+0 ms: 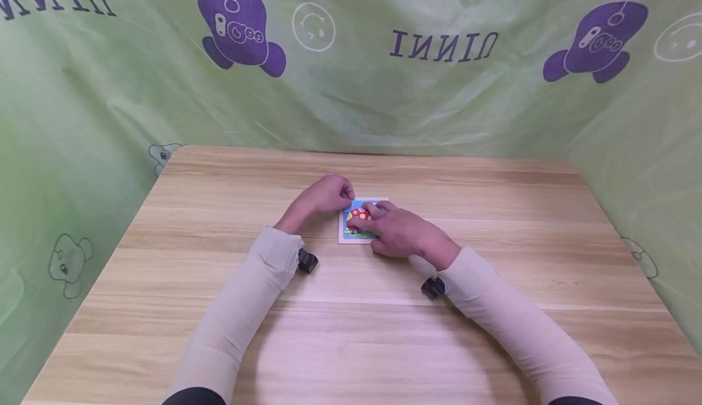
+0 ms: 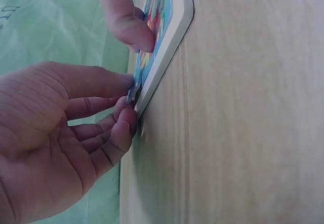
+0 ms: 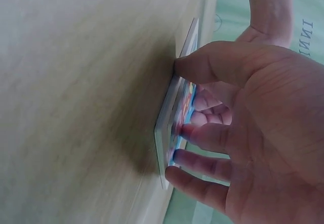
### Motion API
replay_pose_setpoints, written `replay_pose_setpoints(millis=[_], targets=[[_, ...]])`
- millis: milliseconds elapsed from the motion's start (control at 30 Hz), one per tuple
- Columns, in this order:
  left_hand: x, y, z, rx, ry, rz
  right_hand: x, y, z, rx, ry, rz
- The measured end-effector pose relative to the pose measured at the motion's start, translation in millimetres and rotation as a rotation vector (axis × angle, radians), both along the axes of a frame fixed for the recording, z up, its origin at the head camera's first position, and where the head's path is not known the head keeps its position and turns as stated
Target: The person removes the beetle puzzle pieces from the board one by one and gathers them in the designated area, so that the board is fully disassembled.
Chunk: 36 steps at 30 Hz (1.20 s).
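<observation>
Head view facing forward and down, wrist views close, board (image 2: 174,31) shared

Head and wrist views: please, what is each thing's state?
Square white-bordered board with red mushroom picture: lying on pale wooden table, partly covered
Thin blue piece: pinched at the board's corner
Left hand: pinching that piece
Right hand: touching the board
Green fabric backdrop: hanging, creased

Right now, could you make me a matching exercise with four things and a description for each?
1. picture board
2. left hand
3. right hand
4. cloth backdrop

A. green with purple figures
B. fingers spread over the board's right side
C. pale-bordered, on the table
D. pinching a blue piece at the far left corner

Pairs: 1-C, 2-D, 3-B, 4-A
</observation>
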State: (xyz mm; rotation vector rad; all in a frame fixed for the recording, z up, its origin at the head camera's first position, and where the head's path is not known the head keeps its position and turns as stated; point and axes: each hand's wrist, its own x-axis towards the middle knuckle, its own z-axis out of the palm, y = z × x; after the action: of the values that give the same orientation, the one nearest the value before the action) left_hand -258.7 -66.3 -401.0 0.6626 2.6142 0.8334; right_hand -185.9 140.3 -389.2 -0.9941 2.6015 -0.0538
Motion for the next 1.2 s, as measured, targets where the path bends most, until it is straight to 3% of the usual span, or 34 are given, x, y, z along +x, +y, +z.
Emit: replay_pose_setpoints(millis=[267, 367, 600, 767, 1200], targets=[[-2.4, 3.2, 9.7, 0.142, -0.067, 0.008, -3.4, 0.5, 4.0, 0.014, 0.014, 0.012], [-2.2, 4.3, 13.2, 0.114, -0.052, 0.004, -3.1, 0.7, 3.4, -0.008, 0.015, 0.011], [-1.3, -3.7, 7.8, 0.121, -0.105, -0.006, 0.7, 2.7, 0.5, -0.034, 0.009, 0.002], [0.0, -7.3, 5.3, 0.143, -0.079, -0.037, 1.8, 4.2, -0.7, -0.050, 0.002, 0.007], [2.6, -23.1, 6.5, 0.156, 0.010, 0.000, 2.6, 4.5, 1.6, -0.054, -0.021, 0.013]])
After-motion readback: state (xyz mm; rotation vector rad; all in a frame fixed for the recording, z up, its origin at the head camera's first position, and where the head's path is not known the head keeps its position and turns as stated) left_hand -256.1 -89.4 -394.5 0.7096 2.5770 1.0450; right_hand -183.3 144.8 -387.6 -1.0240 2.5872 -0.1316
